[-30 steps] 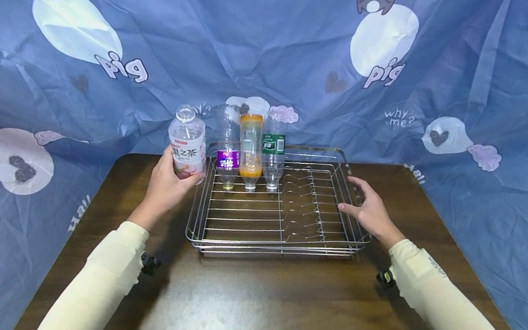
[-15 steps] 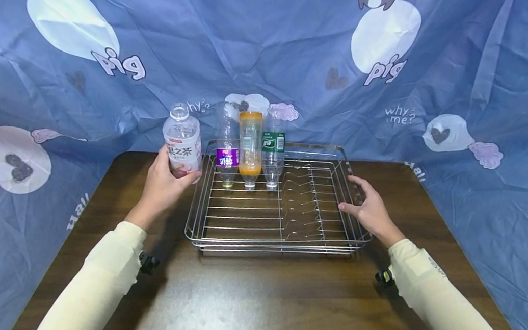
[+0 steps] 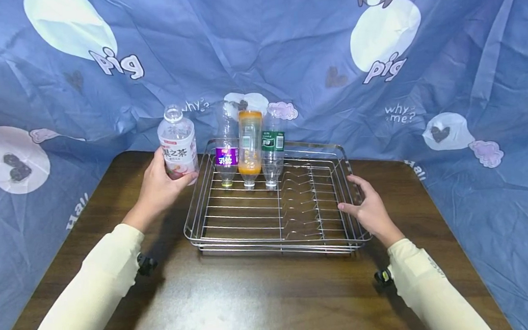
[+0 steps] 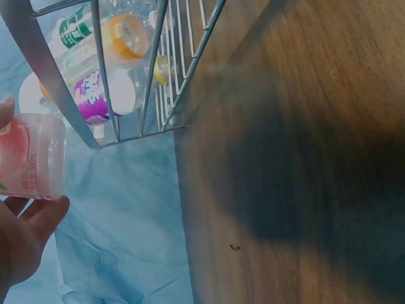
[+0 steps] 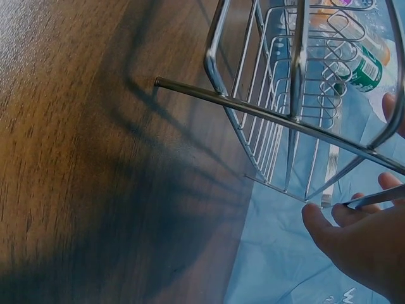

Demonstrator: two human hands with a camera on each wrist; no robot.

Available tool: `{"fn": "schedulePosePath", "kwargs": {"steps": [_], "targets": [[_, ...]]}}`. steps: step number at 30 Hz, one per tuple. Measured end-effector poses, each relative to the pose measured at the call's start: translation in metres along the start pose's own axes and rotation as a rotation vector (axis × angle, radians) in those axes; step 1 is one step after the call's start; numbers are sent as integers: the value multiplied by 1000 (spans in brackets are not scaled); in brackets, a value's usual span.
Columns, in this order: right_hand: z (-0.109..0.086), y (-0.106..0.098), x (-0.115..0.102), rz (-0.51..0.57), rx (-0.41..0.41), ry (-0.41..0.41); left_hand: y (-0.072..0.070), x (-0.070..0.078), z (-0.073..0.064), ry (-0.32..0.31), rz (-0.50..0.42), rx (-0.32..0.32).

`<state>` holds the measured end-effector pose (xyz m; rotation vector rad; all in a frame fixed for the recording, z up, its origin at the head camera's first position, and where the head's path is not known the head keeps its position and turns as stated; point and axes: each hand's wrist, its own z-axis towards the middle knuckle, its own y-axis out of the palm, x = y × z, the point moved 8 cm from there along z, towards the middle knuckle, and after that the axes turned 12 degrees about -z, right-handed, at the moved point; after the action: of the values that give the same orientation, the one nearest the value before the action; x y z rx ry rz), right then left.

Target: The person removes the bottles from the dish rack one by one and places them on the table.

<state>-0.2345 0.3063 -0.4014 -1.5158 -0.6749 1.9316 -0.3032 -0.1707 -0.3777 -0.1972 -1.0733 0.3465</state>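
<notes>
My left hand (image 3: pixel 157 185) grips a clear plastic bottle (image 3: pixel 178 145) with a white and pink label, upright with its uncapped mouth up, just left of the wire dish rack (image 3: pixel 246 245). In the left wrist view, the bottle's pink lower end (image 4: pixel 28 155) shows between thumb and fingers. My right hand (image 3: pixel 370 208) holds the rack's right rim, thumb on the inner side and fingers outside. Upside down in the rack's back left stand a purple-label bottle (image 3: pixel 226 156), an orange-banded bottle (image 3: pixel 249 150) and a green-label bottle (image 3: pixel 272 143).
The rack stands on a dark brown wooden table (image 3: pixel 273 297). A blue printed cloth (image 3: pixel 293 50) hangs behind and along the sides of the table. A row of wavy wire dividers (image 3: pixel 301 203) runs along the rack's right half.
My left hand has moved slightly left with the bottle, away from the rack's left rim. The right hand, rack and the three upside-down bottles stay in place.
</notes>
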Motion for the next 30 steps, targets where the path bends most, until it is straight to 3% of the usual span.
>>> {"fn": "schedulePosePath", "kwargs": {"steps": [5,19,26,30], "targets": [[-4,-5,-20,-3,9,-28,-2,-6,-1,-13,11,9],[-2,-3,-14,-10,25,-42,-2,-17,-3,-37,21,23],[7,8,20,-15,27,-38,-2,-24,-4,-64,16,23],[8,8,27,-22,27,-34,-2,-29,-5,-85,17,23]]}}
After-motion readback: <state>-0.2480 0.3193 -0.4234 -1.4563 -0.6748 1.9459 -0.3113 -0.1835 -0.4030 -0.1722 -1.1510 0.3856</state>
